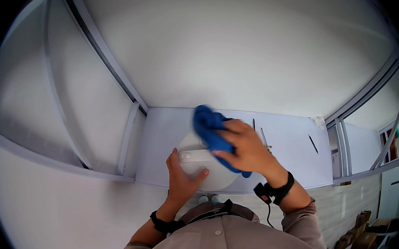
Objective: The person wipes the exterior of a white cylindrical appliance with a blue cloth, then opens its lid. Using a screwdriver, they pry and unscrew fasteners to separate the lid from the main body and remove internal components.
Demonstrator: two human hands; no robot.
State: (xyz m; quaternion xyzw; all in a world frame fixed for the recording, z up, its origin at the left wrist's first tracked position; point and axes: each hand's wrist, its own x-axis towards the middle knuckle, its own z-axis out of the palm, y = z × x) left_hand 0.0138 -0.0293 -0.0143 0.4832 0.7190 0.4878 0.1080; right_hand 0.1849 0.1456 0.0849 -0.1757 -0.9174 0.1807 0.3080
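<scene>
beige buttoned shirt sits at the lower edge. beyond it, a round white appliance stands on a pale tabletop; the left hand touches its left side, thumb and fingers apart. the right hand, clamped on a crumpled blue cloth, is over its right part.

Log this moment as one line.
left hand: spread against round white object | right hand: gripping blue cloth over it | thin dark stick: right on white table
</scene>
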